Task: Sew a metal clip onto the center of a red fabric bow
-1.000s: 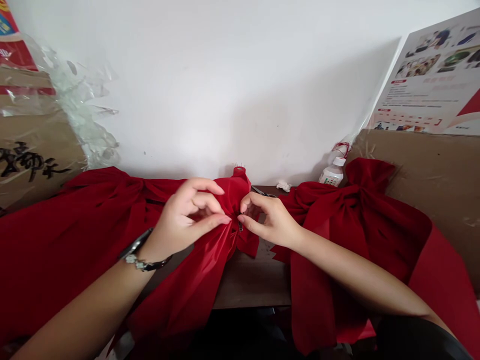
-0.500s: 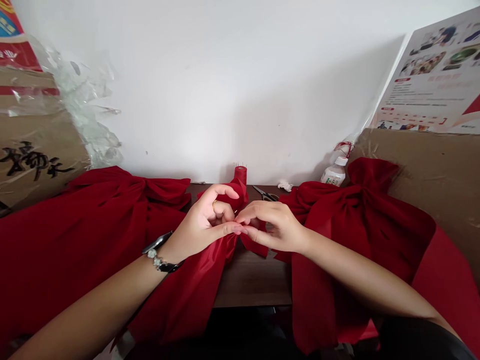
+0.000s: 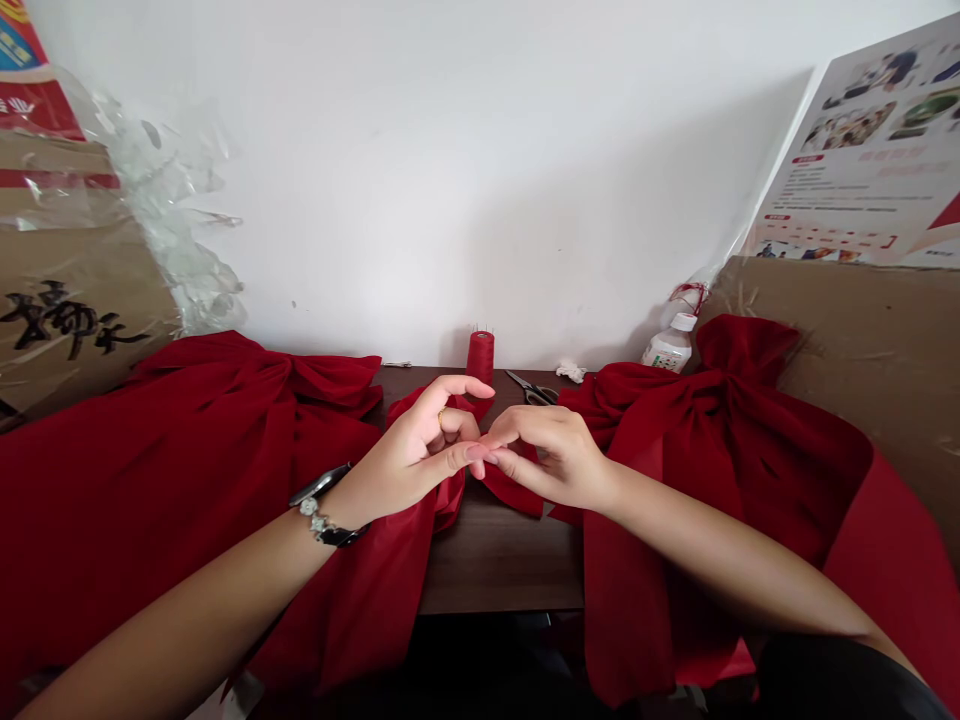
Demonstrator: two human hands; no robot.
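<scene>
While left hand [image 3: 405, 455] and right hand [image 3: 551, 458] meet, red fabric [image 3: 448, 505] lies beneath

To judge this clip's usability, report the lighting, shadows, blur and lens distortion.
Head view: soft, even light on the white painted wall; a grey shadow beside the glossy printed poster; no harsh glare; bare left hand and right hand look sharp; wide-lens distortion stretches the forearms toward the corners.

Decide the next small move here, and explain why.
Probably reach for the scissors with the right hand: they lie just beyond it on the wooden table, while the left hand and the right pinch something too fine to see over the gathered red fabric.
</scene>
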